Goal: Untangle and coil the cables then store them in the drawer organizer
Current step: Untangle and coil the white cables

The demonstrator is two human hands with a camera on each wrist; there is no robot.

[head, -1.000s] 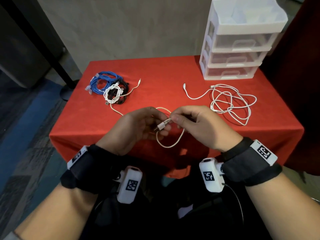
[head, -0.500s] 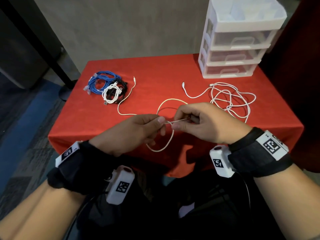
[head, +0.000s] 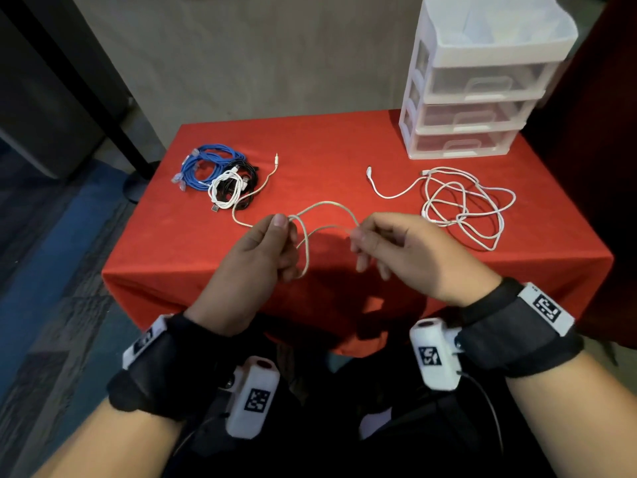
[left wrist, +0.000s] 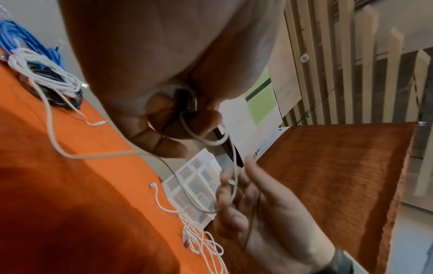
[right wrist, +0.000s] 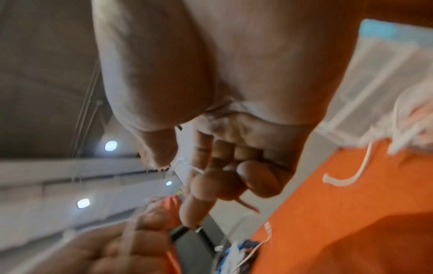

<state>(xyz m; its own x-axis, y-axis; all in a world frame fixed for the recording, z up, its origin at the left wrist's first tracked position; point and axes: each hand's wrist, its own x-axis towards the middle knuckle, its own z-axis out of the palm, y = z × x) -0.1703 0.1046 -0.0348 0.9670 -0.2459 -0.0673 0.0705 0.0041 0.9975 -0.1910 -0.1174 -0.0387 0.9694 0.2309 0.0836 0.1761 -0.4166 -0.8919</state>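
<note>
A thin cream cable [head: 325, 205] arcs in the air between both hands above the table's front edge. My left hand [head: 275, 248] grips a small loop of it, fingers curled round the strands [left wrist: 187, 118]. My right hand [head: 365, 241] pinches the cable between thumb and forefinger [right wrist: 201, 174]. The cable's far end with a jack plug [head: 276, 157] trails on the red cloth toward the coiled pile. The white drawer organizer [head: 482, 81] stands at the back right, all drawers closed.
A blue coil [head: 206, 165], a black coil and a white coil [head: 225, 191] lie bunched at the back left. A loose white cable [head: 462, 205] sprawls in front of the organizer. The red table [head: 327, 143] drops off at the front edge near my hands.
My hands have moved apart and lifted, stretching the cream cable into an arc. The left hand now holds a loop, and the trailing end has been drawn off the coiled pile.
</note>
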